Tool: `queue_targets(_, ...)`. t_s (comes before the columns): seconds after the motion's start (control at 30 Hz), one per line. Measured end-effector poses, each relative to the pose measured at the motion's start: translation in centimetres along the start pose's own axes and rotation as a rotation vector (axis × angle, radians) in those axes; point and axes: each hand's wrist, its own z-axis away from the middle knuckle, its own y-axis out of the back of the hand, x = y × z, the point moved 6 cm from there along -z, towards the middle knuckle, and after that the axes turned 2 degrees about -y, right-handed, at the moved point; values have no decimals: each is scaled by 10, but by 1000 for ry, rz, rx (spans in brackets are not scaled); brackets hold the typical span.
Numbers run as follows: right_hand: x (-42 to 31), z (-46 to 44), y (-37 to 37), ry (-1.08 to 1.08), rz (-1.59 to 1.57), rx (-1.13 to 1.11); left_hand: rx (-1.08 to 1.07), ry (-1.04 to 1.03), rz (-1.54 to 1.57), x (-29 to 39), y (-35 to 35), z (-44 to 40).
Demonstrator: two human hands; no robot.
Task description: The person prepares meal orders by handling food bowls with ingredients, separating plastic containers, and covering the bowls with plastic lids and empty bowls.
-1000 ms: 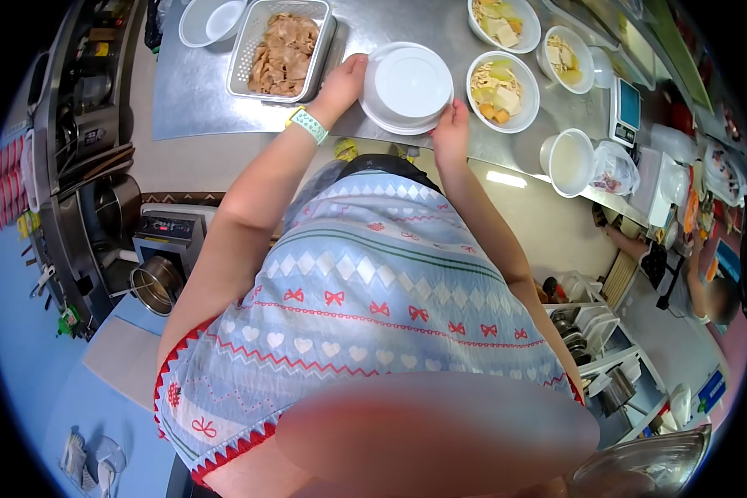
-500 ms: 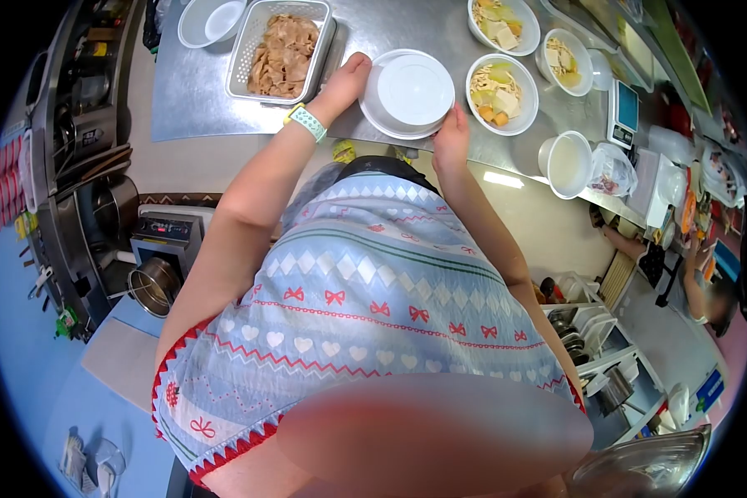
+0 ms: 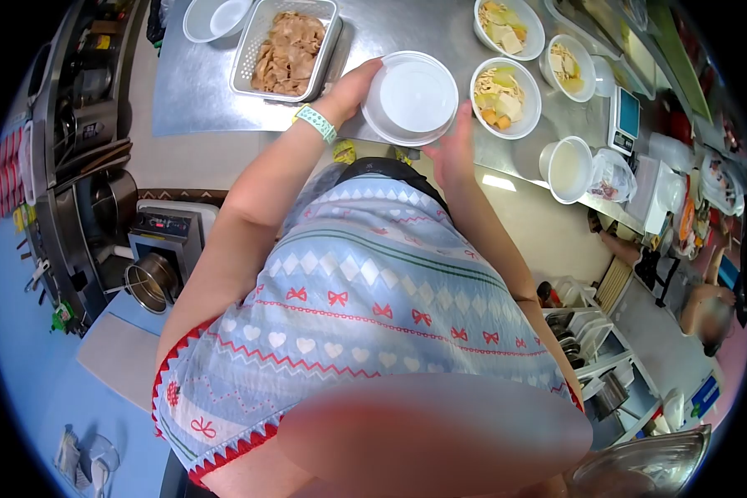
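A round white plastic bowl (image 3: 412, 97) is near the front edge of the steel table. My left hand (image 3: 358, 87) grips its left rim, with a patterned watch band on the wrist. Beside the bowl's lower right side, my right hand (image 3: 452, 149) has its fingers apart, with nothing in it. To the left, sliced meat (image 3: 290, 53) lies in a white perforated basket (image 3: 242, 76). Right of the bowl stands a filled bowl (image 3: 506, 98) with tofu, mushrooms and greens, and two similar ones (image 3: 510, 28), (image 3: 569, 68) are behind it.
Another white container (image 3: 566, 169) stands at the table's right corner, by a scale (image 3: 625, 121) and a plastic bag (image 3: 612, 175). White bowls (image 3: 217, 18) are at the back left. Another person (image 3: 708, 311) is at the far right, beyond a dish rack.
The white bowl has tilted and shifted slightly to the right. My right hand has let go of its rim and opened, while my left hand still holds it.
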Motion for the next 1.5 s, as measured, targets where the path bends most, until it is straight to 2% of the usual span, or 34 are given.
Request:
queue_targets(0.03,-5,5,-9,0,1,1,0,1,1,2,-1,2)
queue_targets(0.1,-12,13,-27,22,239,20,0,94,37,1,-5,10)
queue_targets(0.13,-9,4,-23,28,243,17,-3,87,38,-1,-4,10)
queue_targets(0.2,-12,-16,-16,222,226,-8,50,39,48,-8,3,18)
queue_targets(0.23,-13,-17,-13,218,229,-13,57,38,52,-12,4,22)
queue_targets(0.33,-14,-16,-12,223,235,-137,189,3,306,-17,4,29)
queue_targets(0.47,-23,-14,-10,240,312,-176,185,19,466,6,-13,51)
queue_targets(0.53,-34,-5,-18,240,326,-225,38,19,487,7,-11,52)
queue_targets(0.6,-43,6,-28,127,240,-305,4,-38,454,6,-13,52)
queue_targets(0.7,-61,18,-45,168,333,-417,-117,-116,458,9,-23,52)
queue_targets(0.8,-76,18,-51,122,399,-417,-294,-187,582,15,-36,52)
queue_targets(0.87,-92,29,-59,130,468,-341,-584,-20,929,19,-51,57)
queue_targets(0.9,-97,31,-57,135,532,-260,-583,-28,933,20,-52,57)
queue_targets(0.93,-108,28,-61,413,733,-256,-540,-26,921,19,-53,54)
queue_targets(0.97,-111,28,-62,411,739,-262,-497,-23,909,17,-54,52)
queue_targets(1.03,-129,50,-78,801,1275,-241,-450,-42,907,14,-59,47)
queue_targets(1.07,-132,55,-87,803,1278,-243,-410,-62,895,16,-57,45)
queue_targets(1.13,-130,64,-106,783,1493,-116,-396,-84,874,13,-53,40)
queue_targets(1.23,-134,66,-122,859,1420,-122,-358,-92,857,21,-52,44)
queue_targets(1.33,-154,50,-104,876,1483,-122,-305,-124,858,19,-64,29)
queue_targets(1.37,-155,50,-103,877,1488,-129,-290,-172,847,21,-62,27)
queue_targets(1.5,-145,50,-104,828,1510,-204,-325,-151,842,23,-58,22)
